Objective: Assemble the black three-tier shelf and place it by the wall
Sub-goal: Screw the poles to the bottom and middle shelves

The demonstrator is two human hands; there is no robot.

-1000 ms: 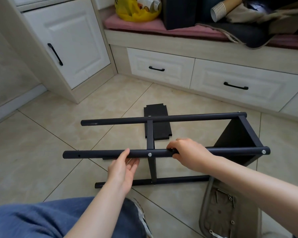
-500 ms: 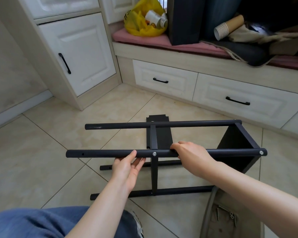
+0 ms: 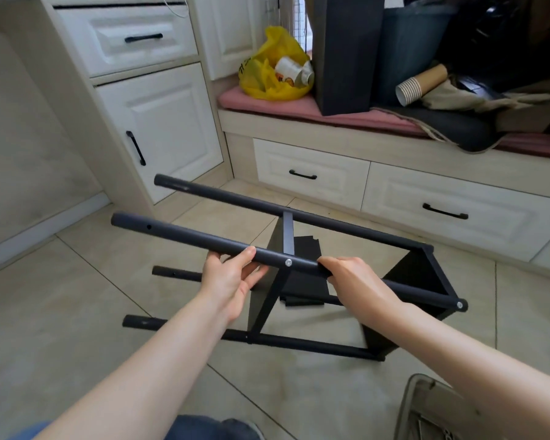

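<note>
- The black shelf frame (image 3: 235,198) lies on its side over the floor tiles, in front of the bench drawers, with its left end tipped higher than its right.
- It is built of four round, matte black tubes with open ends and small drilled holes. Flat black boards join them: a middle panel (image 3: 265,296) and an end panel (image 3: 419,274) at the right.
- The left hand (image 3: 231,277) is grasping the near upper tube (image 3: 188,231) from beneath, with the thumb lapped over the top and the fingers under it.
- The right hand (image 3: 359,281) clasps the same tube from above, fingers curled over it, just right of a silver screw head (image 3: 288,262).
- A second screw head (image 3: 459,304) sits at that tube's right end.
- A loose black panel (image 3: 305,249), flat and dull, lies on the tiles beneath the frame.
- The floor tiles (image 3: 61,296) are glossy beige squares with thin dark joints.
- A white cabinet door (image 3: 162,122) with a raised moulded panel carries a slim black bar handle (image 3: 136,148).
- Two white drawers (image 3: 311,166) with black handles sit under a pink cushion (image 3: 267,101).
- On the cushion rest a crinkled yellow plastic bag (image 3: 267,77) and a stack of ribbed brown paper cups (image 3: 421,84) lying on its side.
- A grey tray (image 3: 405,408) shows its rounded rim at the bottom right; its contents are too blurred to tell.
</note>
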